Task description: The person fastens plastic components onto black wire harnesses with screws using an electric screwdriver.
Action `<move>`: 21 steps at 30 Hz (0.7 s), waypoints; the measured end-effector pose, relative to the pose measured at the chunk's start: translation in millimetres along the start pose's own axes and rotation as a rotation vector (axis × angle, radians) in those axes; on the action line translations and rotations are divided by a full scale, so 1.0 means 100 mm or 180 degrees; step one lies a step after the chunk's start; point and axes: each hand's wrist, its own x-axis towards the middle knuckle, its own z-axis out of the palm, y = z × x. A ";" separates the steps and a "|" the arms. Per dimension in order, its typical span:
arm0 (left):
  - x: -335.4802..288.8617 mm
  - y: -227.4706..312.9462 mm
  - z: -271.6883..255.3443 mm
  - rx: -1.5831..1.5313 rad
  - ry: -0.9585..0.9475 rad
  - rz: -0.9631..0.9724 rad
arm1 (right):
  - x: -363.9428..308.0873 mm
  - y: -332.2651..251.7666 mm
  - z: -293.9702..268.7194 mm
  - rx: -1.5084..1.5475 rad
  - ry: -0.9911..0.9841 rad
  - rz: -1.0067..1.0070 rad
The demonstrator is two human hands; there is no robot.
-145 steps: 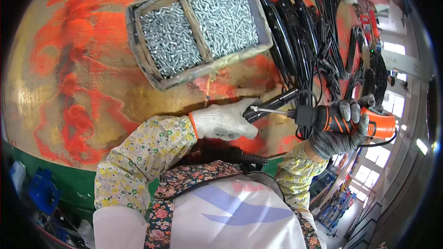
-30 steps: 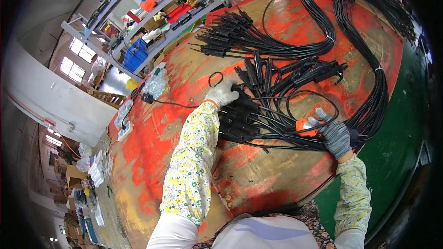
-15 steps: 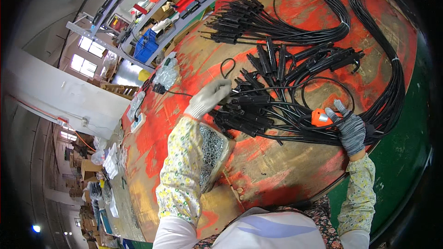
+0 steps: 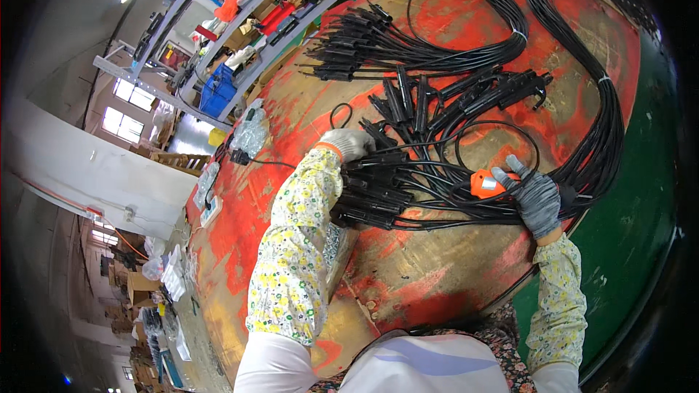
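Note:
My left hand (image 4: pixel 349 144), in a white knit glove, is closed at the left end of a pile of black cable connectors (image 4: pixel 375 193). A thin black cable (image 4: pixel 408 147) runs rightward from its fingertips, which are partly hidden. In a grey glove, my right hand (image 4: pixel 535 196) grips an orange-and-black hand tool (image 4: pixel 486 183) over the cable bundle, with thumb and fingers around its body. Beneath my left forearm stands a box of small metal parts (image 4: pixel 331 247), mostly covered by the flowered sleeve.
Another bundle of black cables (image 4: pixel 466 58) lies across the far side of the red, worn table (image 4: pixel 415 276). Clear plastic bags (image 4: pixel 251 131) and a white power strip (image 4: pixel 211 211) sit along its left edge. Behind stands a loaded shelf (image 4: pixel 240 44) with a blue basket (image 4: pixel 217 91).
My left hand has moved in against the connectors, and its forearm now covers more of the metal-parts box. The right hand keeps its grip on the orange tool. The whole view has shifted slightly.

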 end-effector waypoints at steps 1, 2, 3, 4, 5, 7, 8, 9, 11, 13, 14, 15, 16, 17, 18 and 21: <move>-0.01 -0.02 0.00 0.0020 -0.0007 -0.0004 | 0.00 0.00 0.02 -0.0009 0.0071 -0.0027; -0.02 -0.05 0.00 0.0429 0.0143 -0.0249 | 0.02 -0.01 0.04 -0.0009 0.0150 -0.0069; -0.10 0.11 -0.10 0.0841 0.0280 -0.0438 | 0.00 0.01 0.05 -0.0013 0.0136 -0.0032; -0.23 0.22 -0.22 0.0584 0.0574 -0.0745 | -0.01 0.02 0.06 -0.0050 0.0087 0.0020; -0.24 0.15 -0.24 0.0421 0.1088 -0.0965 | -0.01 0.01 0.06 -0.0079 0.0048 0.0050; -0.38 -0.18 -0.30 -0.0084 0.2093 -0.1395 | 0.00 0.01 0.06 -0.0067 0.0096 -0.0010; -0.45 -0.33 -0.32 -0.0228 0.2765 -0.1268 | 0.00 0.01 0.07 -0.0086 0.0113 -0.0056; -0.53 -0.37 -0.39 -0.0443 0.3285 -0.1139 | -0.02 0.04 0.07 -0.0095 0.0103 -0.0066; -0.67 -0.45 -0.53 -0.0560 0.3708 -0.0961 | -0.02 0.06 0.07 -0.0082 0.0093 -0.0038; -0.79 -0.54 -0.60 -0.0603 0.4154 -0.1400 | 0.00 0.03 0.06 -0.0172 0.0118 -0.0067; -0.84 -0.57 -0.60 -0.0669 0.4053 -0.1600 | 0.00 0.02 0.05 -0.0257 0.0123 -0.0056; -0.87 -0.57 -0.57 -0.0696 0.4072 -0.1609 | 0.01 0.02 0.05 -0.0281 0.0128 -0.0078; -0.91 -0.55 -0.50 -0.0640 0.3923 -0.1504 | 0.02 0.02 0.03 -0.0239 0.0105 -0.0068; -0.98 -0.52 -0.42 -0.0571 0.3772 -0.1417 | 0.02 0.00 0.02 -0.0179 0.0083 -0.0068; -1.07 -0.47 -0.35 -0.0542 0.3514 -0.1339 | 0.04 0.01 -0.02 -0.0185 0.0087 -0.0109; -1.23 -0.40 -0.03 -0.0631 0.2669 -0.1342 | 0.14 0.11 -0.16 0.0388 0.0074 0.0069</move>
